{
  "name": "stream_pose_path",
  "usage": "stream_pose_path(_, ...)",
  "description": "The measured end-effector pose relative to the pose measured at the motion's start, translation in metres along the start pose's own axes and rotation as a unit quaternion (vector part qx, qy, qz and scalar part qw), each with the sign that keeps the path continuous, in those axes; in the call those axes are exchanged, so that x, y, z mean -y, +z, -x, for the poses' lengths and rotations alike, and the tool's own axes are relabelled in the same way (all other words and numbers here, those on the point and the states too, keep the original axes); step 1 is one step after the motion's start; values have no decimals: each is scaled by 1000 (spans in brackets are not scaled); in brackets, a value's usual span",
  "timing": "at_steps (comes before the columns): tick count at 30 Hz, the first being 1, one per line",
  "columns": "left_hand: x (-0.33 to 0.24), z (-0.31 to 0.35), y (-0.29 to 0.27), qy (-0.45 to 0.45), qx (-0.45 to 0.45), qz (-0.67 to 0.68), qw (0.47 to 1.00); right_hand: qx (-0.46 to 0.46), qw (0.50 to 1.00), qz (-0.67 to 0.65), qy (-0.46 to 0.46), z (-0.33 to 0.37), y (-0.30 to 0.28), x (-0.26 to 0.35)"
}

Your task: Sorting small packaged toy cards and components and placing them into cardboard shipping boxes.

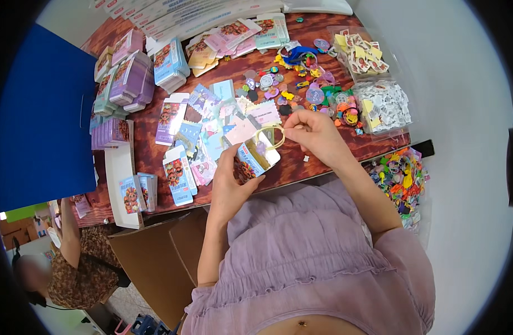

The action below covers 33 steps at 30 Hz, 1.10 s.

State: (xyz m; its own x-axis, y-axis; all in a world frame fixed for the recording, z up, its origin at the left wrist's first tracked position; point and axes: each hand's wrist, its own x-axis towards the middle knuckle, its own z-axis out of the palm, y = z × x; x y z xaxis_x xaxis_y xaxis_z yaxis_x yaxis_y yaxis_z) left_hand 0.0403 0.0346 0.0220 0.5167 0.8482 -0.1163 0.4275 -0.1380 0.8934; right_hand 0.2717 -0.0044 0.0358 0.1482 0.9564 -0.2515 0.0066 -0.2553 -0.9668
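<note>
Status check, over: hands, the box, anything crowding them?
Left hand gripping small blue printed box, end open. Right hand pinching pale-yellow loop at the opening. Loose paper cards heaped just beyond the box.

Blue panel (44, 123), pale wall (463, 167), reddish-brown table (147, 157)

The held box (255, 160) looks smooth card, the carton (147, 262) matt cardboard.

We are seeing a blue panel (50, 117) standing at the left, a co-worker (80, 279) in brown patterned clothing below it, brown cardboard (142, 259) nearby, and a pale wall (463, 167) rising at the right.
</note>
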Motion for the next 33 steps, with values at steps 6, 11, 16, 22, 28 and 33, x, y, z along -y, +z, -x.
stream_pose_path(6, -4, -7, 8, 50, -28, -67, 996, -49, 947, 237, -211, 7, 26, 13)
stream_pose_path(11, -5, -8, 11, 47, -62, -105, 991, 43, 959, 208, -187, 9, 34, 29)
stream_pose_path(16, -2, -12, 16, 19, -42, -17, 999, 4, 944, 286, -163, 1, 22, 23)
stream_pose_path(22, 4, -14, 22, 20, -49, -45, 998, -23, 888, 392, -240, -1, 46, 14)
stream_pose_path(28, 5, -18, 20, -9, -36, -10, 999, -30, 936, 227, -268, 9, 34, 7)
stream_pose_path(33, 3, -17, 21, 7, -39, -31, 999, -148, 944, 220, -197, 32, -29, -8)
